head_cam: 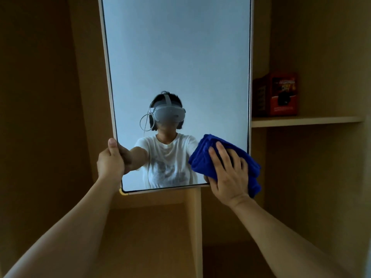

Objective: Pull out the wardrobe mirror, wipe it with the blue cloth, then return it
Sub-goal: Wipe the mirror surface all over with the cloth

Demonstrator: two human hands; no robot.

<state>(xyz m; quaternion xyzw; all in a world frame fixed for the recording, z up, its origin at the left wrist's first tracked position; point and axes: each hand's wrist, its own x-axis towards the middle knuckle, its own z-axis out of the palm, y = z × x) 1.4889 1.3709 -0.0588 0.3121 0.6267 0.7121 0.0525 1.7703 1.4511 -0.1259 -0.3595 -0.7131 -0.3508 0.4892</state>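
Wooden wardrobe (pixel 301 177) behind pulled-out mirror (pixel 176 57). Left grip (pixel 110 163) pinching mirror's left edge, right grip (pixel 228 175) spread flat on blue cloth (pixel 202 155) at lower right corner. Risk: hard push twisting mirror, cloth sliding off edge

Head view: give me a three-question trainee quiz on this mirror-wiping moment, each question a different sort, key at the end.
1. True or false: the left hand grips the left edge of the mirror.
2. The right hand presses the blue cloth against which part of the mirror? A) top left corner, B) bottom right corner, C) centre.
3. Fill in: the red box stands on a ____ to the right of the mirror.
Key: 1 true; 2 B; 3 shelf.
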